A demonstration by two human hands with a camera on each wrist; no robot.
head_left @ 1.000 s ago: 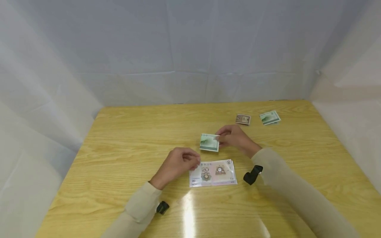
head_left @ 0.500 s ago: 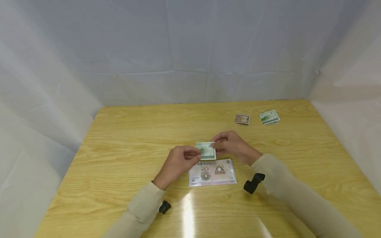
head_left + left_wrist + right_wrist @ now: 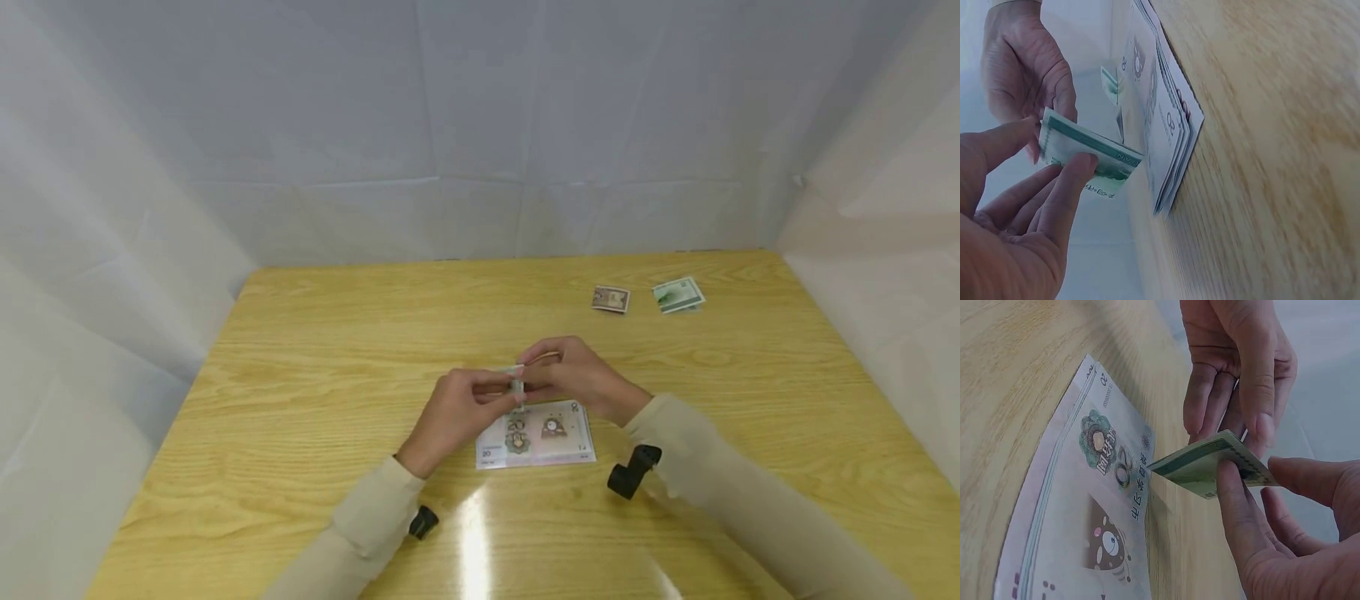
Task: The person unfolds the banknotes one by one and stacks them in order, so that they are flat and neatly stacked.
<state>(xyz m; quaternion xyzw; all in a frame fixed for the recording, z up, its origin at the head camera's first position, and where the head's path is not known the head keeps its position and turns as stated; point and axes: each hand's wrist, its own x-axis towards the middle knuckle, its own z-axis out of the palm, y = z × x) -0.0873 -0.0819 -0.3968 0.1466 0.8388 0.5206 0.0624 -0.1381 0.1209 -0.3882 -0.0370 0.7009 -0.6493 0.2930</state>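
In the head view my left hand and right hand meet at a small folded green banknote, mostly hidden by fingers. The left wrist view shows my left thumb and fingers pinching this green banknote, raised above the table. From the right wrist view, my right fingers grip its other end, and the folded layers show edge-on. Just below the hands lies a stack of pale 20 banknotes with cartoon prints, several layers thick in the left wrist view.
A brown folded banknote lies at the back right of the wooden table. Beside it sits another folded green banknote, slightly sprung apart. White sheeting hangs behind the table and along both sides.
My right hand has brought the green banknote left and nearer to the stack. My left hand has taken hold of it too, and the hands have closed together over it.
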